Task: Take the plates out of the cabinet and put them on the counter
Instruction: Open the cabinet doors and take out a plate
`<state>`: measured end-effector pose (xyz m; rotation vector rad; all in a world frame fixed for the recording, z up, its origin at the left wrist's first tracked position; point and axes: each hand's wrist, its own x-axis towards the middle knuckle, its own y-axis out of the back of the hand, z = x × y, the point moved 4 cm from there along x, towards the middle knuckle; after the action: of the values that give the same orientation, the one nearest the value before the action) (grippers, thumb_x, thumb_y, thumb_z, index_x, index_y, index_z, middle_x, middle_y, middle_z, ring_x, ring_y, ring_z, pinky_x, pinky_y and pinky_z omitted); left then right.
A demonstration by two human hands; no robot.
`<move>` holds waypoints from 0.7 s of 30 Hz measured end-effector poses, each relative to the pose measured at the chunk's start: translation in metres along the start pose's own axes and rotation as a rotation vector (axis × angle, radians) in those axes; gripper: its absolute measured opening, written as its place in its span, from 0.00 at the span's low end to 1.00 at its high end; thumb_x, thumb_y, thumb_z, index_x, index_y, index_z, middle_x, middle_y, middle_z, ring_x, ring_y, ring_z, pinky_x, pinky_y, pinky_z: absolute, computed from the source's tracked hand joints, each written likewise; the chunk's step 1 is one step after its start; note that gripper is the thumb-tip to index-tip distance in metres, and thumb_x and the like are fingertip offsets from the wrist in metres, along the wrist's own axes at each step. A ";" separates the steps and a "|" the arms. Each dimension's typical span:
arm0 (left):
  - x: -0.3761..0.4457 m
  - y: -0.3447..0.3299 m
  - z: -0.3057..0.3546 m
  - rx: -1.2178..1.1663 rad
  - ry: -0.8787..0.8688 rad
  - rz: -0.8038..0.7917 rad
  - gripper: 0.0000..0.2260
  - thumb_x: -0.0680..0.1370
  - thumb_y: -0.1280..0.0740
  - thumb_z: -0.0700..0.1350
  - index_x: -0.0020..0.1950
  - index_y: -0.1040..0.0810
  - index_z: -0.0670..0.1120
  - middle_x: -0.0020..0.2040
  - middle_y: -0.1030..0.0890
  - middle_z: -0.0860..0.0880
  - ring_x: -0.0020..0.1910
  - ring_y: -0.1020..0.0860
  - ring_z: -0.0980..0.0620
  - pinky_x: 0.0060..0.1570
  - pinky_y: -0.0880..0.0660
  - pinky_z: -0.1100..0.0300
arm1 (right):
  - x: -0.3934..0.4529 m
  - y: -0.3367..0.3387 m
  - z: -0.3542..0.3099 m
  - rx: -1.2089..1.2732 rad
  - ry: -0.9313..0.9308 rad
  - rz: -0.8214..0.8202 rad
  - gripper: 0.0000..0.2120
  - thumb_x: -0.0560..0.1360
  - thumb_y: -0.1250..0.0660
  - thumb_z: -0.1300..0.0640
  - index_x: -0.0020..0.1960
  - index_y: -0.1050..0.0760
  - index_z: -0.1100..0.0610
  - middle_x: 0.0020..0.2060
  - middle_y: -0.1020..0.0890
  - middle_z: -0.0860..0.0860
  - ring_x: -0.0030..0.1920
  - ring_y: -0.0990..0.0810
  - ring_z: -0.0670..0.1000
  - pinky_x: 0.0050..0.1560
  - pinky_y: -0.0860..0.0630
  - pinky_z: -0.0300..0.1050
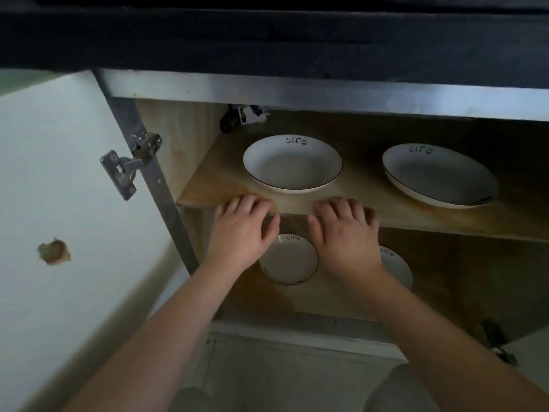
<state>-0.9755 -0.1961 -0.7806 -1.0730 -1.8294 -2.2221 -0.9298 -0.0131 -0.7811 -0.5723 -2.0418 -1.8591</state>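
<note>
Four white plates with thin dark rims and "life" lettering are seen inside the open cabinet (297, 93). On the upper shelf (386, 203), the left plate (292, 163) is set at about 12 o'clock from the hands, near the shelf's front edge; the right plate (439, 175) is placed at about 2 o'clock, well apart from the first. On the lower shelf (341, 298), a smaller plate (289, 260) is visible between the two hands, partly covered by them; a fourth plate (396, 267) is mostly hidden behind the right wrist, at about 4 o'clock. No plate is held. The left hand (242, 230) is laid palm down with fingers relaxed and fingertips resting on the upper shelf's front edge, just below the left plate. The right hand (346, 233) is held the same way, released, fingertips on the same edge, beside the left hand. The white cabinet door (65, 188) is swung open at 9 o'clock, with a metal hinge (127, 171) and a chipped spot (53, 251) on it. A small black-and-white fitting (243, 115) is seen in the upper shelf's back left corner. A dark counter (267, 34) edge runs across at 12 o'clock.
</note>
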 end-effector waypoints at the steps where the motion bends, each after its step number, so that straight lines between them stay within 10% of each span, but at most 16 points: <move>1: 0.001 0.002 0.001 0.003 0.001 -0.001 0.19 0.80 0.44 0.57 0.56 0.19 0.48 0.53 0.18 0.47 0.50 0.20 0.45 0.50 0.27 0.50 | 0.002 0.002 -0.001 0.018 -0.014 0.008 0.22 0.80 0.50 0.42 0.60 0.24 0.52 0.58 0.21 0.53 0.58 0.25 0.59 0.59 0.33 0.60; 6: 0.014 0.011 -0.002 -0.019 0.067 -0.063 0.21 0.81 0.49 0.60 0.53 0.22 0.48 0.36 0.19 0.51 0.31 0.22 0.53 0.30 0.29 0.61 | 0.018 0.011 0.003 0.276 -0.231 -0.055 0.25 0.81 0.53 0.43 0.65 0.27 0.56 0.60 0.21 0.55 0.62 0.27 0.58 0.60 0.32 0.56; 12: 0.013 0.011 -0.008 -0.054 0.177 -0.136 0.21 0.82 0.48 0.60 0.68 0.30 0.50 0.38 0.20 0.54 0.31 0.26 0.56 0.25 0.37 0.65 | 0.052 0.016 0.016 0.701 -0.462 -0.172 0.18 0.81 0.43 0.49 0.64 0.30 0.59 0.49 0.22 0.54 0.48 0.22 0.54 0.45 0.29 0.46; 15: 0.021 0.014 -0.012 -0.178 0.288 -0.168 0.25 0.82 0.48 0.61 0.76 0.39 0.51 0.41 0.19 0.56 0.32 0.24 0.58 0.25 0.34 0.63 | 0.062 0.003 0.015 1.009 -0.667 -0.280 0.19 0.80 0.40 0.50 0.68 0.33 0.58 0.49 0.18 0.55 0.47 0.17 0.55 0.54 0.21 0.53; 21: 0.056 0.018 -0.036 -0.812 0.718 -0.201 0.23 0.82 0.46 0.59 0.71 0.30 0.46 0.61 0.20 0.44 0.57 0.21 0.44 0.58 0.24 0.46 | 0.076 -0.009 0.018 1.448 -0.905 -0.346 0.15 0.80 0.39 0.61 0.66 0.31 0.58 0.58 0.22 0.57 0.42 0.15 0.54 0.49 0.18 0.48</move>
<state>-1.0259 -0.2126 -0.7372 -0.0222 -0.7694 -2.9860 -0.9996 0.0099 -0.7536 -0.6180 -3.3771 0.3161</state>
